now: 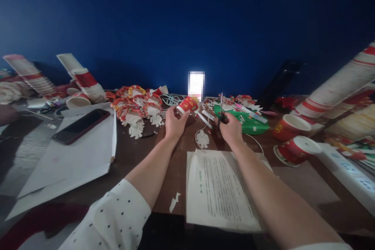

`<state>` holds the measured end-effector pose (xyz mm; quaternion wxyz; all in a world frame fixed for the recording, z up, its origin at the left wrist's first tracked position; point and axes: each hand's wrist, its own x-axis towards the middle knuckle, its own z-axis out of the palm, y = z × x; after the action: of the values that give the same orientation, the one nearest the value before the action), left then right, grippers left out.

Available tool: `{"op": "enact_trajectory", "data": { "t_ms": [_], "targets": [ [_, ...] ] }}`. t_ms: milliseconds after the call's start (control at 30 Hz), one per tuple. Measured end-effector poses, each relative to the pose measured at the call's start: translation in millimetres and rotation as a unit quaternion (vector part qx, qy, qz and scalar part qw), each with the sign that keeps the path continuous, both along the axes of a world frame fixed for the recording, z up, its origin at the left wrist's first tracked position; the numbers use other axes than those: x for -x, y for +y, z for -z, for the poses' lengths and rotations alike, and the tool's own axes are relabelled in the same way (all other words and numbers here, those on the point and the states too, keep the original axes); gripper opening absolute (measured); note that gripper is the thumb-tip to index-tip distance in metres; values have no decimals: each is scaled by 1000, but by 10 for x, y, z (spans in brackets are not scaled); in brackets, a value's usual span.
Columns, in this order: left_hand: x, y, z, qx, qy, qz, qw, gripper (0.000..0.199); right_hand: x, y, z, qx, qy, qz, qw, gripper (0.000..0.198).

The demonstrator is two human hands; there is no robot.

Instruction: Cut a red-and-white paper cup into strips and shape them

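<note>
My left hand is wrapped round a red paper cup with yellow patterning, tilted on its side above the table. A short way to the right, my right hand grips a pair of scissors by the dark handles, blades pointing up. The cup and the scissors are apart. Between the hands, white markers lie on the table, and a white paper cutout rests nearer to me. Beside my right hand is a green sheet-like piece with pens on it.
A printed booklet lies under my right forearm. At left, a phone rests on a white board. Red paper cutouts are heaped behind it. Cup stacks and a power strip stand at right. A bright lamp glows ahead.
</note>
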<state>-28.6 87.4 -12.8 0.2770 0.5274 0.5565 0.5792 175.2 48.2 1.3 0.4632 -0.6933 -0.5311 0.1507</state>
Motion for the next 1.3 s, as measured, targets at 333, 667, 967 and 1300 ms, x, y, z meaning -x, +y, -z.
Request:
{"op": "enact_trajectory", "data": {
  "t_ms": [333,667,967,1300],
  "targets": [
    [-36,-4,81,9,43,4,999,56,178,243,-19,113,-123,1,986,36],
    [-22,20,75,18,41,0,999,57,16,40,-582,20,133,-129,982,41],
    [-58,9,17,13,14,14,1000,55,-506,-1054,-1100,222,97,-358,902,32],
    [-150,-4,58,-77,-102,181,975,57,351,114,-448,111,460,-109,874,34]
  ]
}}
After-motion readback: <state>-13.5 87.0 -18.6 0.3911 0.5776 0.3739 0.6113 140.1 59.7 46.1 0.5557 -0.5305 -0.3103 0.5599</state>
